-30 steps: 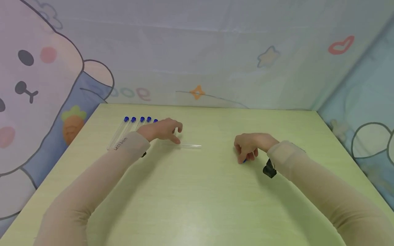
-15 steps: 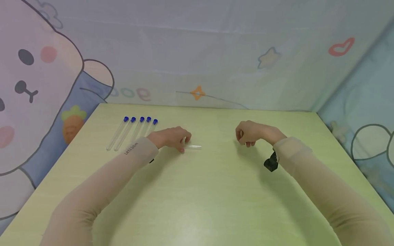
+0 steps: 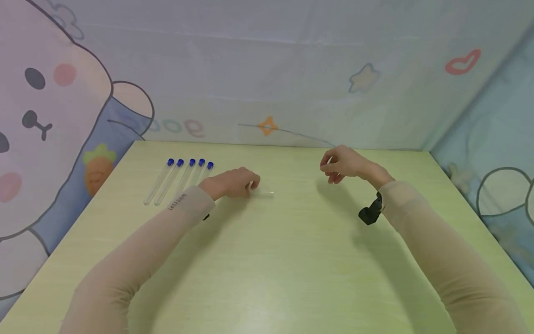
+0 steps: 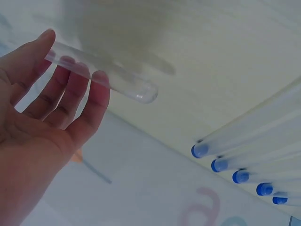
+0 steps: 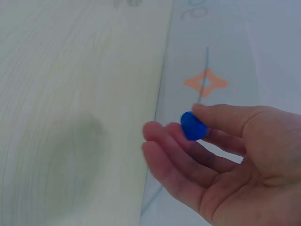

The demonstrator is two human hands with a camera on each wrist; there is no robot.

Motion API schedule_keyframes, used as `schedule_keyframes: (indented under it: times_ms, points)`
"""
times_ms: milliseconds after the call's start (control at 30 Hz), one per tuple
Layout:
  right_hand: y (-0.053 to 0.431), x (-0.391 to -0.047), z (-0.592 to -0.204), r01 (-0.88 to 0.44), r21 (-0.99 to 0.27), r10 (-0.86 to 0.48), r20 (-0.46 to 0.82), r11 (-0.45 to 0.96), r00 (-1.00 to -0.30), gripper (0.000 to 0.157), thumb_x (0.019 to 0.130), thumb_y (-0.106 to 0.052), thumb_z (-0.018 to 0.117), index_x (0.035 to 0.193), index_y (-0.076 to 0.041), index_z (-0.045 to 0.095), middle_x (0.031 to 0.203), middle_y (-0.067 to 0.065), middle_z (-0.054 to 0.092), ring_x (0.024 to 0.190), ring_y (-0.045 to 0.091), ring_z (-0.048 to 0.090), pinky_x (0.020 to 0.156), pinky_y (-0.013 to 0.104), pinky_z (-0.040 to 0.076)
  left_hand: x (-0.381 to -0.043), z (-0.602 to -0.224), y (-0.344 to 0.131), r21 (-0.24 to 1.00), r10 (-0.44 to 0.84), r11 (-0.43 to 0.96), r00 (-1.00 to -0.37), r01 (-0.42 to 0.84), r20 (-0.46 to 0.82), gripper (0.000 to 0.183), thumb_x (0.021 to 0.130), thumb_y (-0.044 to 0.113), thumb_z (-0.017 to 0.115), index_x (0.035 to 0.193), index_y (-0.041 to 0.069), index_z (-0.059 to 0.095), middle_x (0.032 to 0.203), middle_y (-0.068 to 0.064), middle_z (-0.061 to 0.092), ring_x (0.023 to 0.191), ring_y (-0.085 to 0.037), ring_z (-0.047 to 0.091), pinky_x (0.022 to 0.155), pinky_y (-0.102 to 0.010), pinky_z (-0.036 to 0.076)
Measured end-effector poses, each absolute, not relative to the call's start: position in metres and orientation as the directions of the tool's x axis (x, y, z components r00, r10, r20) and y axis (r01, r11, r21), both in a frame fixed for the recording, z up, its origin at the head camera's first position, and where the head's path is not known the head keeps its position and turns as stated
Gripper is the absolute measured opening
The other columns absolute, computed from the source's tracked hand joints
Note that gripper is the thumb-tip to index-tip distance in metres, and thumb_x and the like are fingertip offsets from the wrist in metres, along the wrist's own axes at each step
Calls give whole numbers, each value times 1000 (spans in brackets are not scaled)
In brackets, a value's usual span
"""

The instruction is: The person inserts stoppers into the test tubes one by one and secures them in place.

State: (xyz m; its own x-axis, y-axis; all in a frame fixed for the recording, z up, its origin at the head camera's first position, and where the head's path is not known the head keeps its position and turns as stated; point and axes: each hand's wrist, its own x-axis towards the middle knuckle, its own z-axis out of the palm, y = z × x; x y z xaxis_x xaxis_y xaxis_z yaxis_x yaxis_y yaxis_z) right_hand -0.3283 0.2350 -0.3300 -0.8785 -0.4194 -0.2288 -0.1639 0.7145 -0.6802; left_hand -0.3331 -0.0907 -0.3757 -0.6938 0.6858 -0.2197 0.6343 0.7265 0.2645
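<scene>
My left hand point(image 3: 235, 182) pinches a clear, uncapped test tube point(image 4: 124, 84) between thumb and fingers, over the middle of the table. Its rounded closed end points back past the fingers in the left wrist view, while its other end sticks out rightward in the head view. To the right, my right hand point(image 3: 344, 163) is raised above the table's far part. Between its thumb and fingertips it pinches a small blue cap point(image 5: 193, 126), which the fingers hide in the head view. A gap separates the two hands.
Several clear test tubes point(image 3: 164, 185) with blue caps lie side by side on the table point(image 3: 267, 269), left of and partly behind the left forearm. A printed cloth backdrop point(image 3: 258, 69) rises along the table's far edge.
The right hand has lifted the blue cap off the table and moved away from me. My left hand has shifted right along the test tube, gripped it and raised it slightly.
</scene>
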Motion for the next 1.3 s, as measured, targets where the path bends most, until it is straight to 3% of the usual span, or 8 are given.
schedule_keyframes:
  times_ms: [167,333,467,600,833,1067,1300]
  points:
    - [236,-330,-331,-126,-760,-312,-105,638,-944,29,98,-15,57,116,7,60,87,8,66,72,16,68,73,35,59,-336,-363,-93,264,683,723,-718,638,-133,15,93,7,62,107,4,59,87,-7,60,75,-18,48,70,-31,42]
    - [233,-331,-332,-102,-849,-257,-41,518,-966,26,99,-16,54,113,5,59,81,7,63,70,17,68,72,39,59,-335,-353,-93,294,667,718,-745,631,-31,23,95,8,60,118,7,59,82,-7,61,68,-16,49,71,-31,45]
    - [225,-331,-333,-93,-897,-254,-22,432,-967,25,99,-17,54,113,4,57,78,9,61,67,19,66,71,42,59,-334,-350,-92,277,675,698,-736,660,54,28,96,6,57,124,8,57,88,-9,63,74,-19,54,76,-33,49]
    - [216,-331,-334,-101,-914,-260,-5,393,-966,26,97,-12,56,117,6,59,79,3,60,69,14,64,70,37,59,-333,-347,-91,255,675,691,-730,677,109,33,96,4,55,129,10,56,100,-12,64,90,-24,61,84,-37,51]
    - [205,-331,-337,-137,-892,-320,-9,431,-947,33,95,-8,59,125,6,58,100,6,68,76,8,67,82,37,58,-334,-346,-92,242,670,690,-728,683,145,35,94,1,57,128,11,57,113,-13,63,106,-29,63,89,-40,52]
    - [189,-331,-345,-149,-925,-318,33,349,-947,27,91,-10,65,114,5,65,81,-1,71,70,17,69,72,40,59,-335,-344,-89,249,661,700,-739,669,128,36,95,1,57,129,11,57,116,-16,63,107,-28,63,90,-40,52]
    - [181,-331,-345,-166,-923,-350,37,346,-936,34,92,-8,63,123,6,61,85,-5,71,69,11,67,74,37,59,-336,-343,-87,252,655,705,-745,663,128,35,95,2,56,129,12,57,114,-13,63,106,-28,64,88,-40,53]
